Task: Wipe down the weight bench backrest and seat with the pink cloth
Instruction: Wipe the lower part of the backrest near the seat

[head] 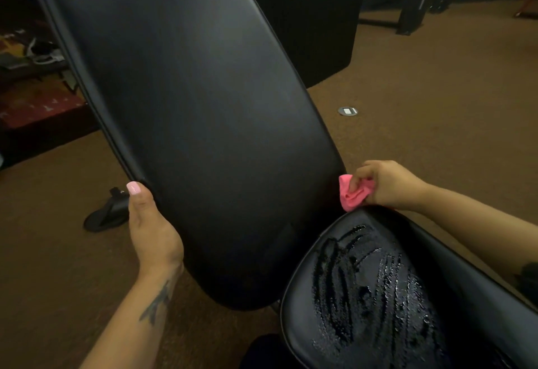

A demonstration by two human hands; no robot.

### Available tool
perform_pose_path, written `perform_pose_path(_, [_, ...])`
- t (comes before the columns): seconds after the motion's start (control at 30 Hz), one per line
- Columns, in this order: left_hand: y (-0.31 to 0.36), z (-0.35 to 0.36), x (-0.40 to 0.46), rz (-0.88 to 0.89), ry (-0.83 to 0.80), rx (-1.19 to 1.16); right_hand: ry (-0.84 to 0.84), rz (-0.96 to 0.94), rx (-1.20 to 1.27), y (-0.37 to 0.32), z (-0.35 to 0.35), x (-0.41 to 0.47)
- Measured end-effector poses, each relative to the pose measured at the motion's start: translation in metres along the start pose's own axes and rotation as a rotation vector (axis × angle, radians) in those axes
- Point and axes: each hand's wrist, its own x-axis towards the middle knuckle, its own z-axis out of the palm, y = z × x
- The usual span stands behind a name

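At the backrest's lower right edge, the right hand clutches the bunched pink cloth just above the wet-streaked seat. The left hand grips the backrest's left edge.

We see a black backrest, a black seat streaked with glistening wet marks, a bright pink cloth, brown carpet, and a red patterned rug at nine o'clock.

The left hand gripped the backrest edge; at three o'clock, the right hand pinched the pink cloth above the wet-streaked seat.
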Motion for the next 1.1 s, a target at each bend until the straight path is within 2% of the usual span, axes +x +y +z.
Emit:
perform_pose_path(0.1, [-0.001, -0.001, 0.001, -0.014, 0.010, 0.015, -0.014, 0.047, 0.047, -0.001, -0.004, 0.001])
perform_pose_path(0.2, [-0.001, 0.000, 0.000, -0.025, 0.021, 0.019, 0.053, 0.017, 0.110, -0.014, -0.001, 0.000])
perform_pose_path(0.3, [0.001, 0.002, -0.003, -0.021, 0.023, 0.019, 0.088, -0.097, 0.169, -0.031, 0.010, -0.005])
perform_pose_path(0.5, [-0.001, -0.001, 0.001, -0.012, 0.002, 0.017, 0.076, -0.248, -0.029, -0.023, 0.012, -0.002])
perform_pose_path(0.7, [0.000, 0.001, -0.001, 0.006, -0.012, 0.003, 0.037, -0.511, -0.201, -0.064, 0.014, 0.001])
perform_pose_path(0.83, [-0.001, 0.001, -0.001, 0.003, -0.018, 0.003, -0.035, -0.659, -0.196, -0.091, 0.017, -0.003])
perform_pose_path(1.1, [-0.008, -0.002, 0.005, 0.016, -0.072, -0.074, -0.096, -0.824, -0.163, -0.147, 0.043, -0.025])
